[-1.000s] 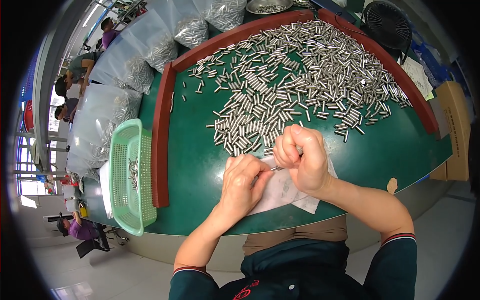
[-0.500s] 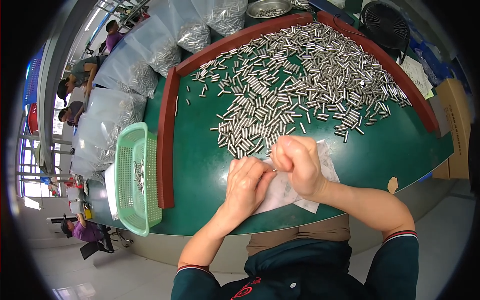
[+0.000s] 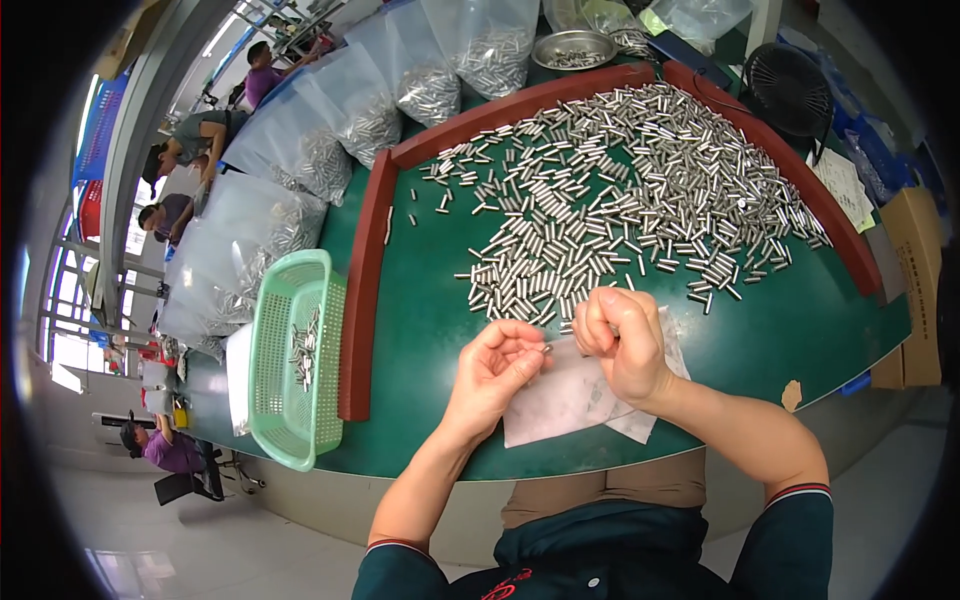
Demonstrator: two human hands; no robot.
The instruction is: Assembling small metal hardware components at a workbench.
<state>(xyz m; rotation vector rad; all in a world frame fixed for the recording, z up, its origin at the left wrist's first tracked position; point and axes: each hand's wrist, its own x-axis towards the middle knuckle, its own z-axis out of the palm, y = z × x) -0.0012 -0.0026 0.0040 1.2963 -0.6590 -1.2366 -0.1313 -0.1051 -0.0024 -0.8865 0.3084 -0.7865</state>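
Note:
Over the near part of the green table, my left hand (image 3: 497, 375) is turned partly palm up. Its thumb and fingertips are closed on a small metal pin (image 3: 546, 348), whose end shows at the tips. My right hand (image 3: 628, 342) is a loose fist just to the right, apart from the left; what its fingers hold, if anything, is hidden. Beneath both hands lies a smudged white cloth (image 3: 555, 405). Just beyond my hands spreads a big heap of shiny metal pins (image 3: 560, 235), some lying side by side in rows.
Dark red wooden strips (image 3: 362, 300) border the heap. A light green basket (image 3: 268, 400) with some pins stands at the left. Clear bags of pins (image 3: 370, 125) line the far left. At the back are a metal bowl (image 3: 575, 50) and a black fan (image 3: 788, 88). Other people work farther left.
My hands have drawn apart. The left has rolled palm up, with the pin's end showing at its fingertips; the right stays a fist. The whole view has shifted slightly.

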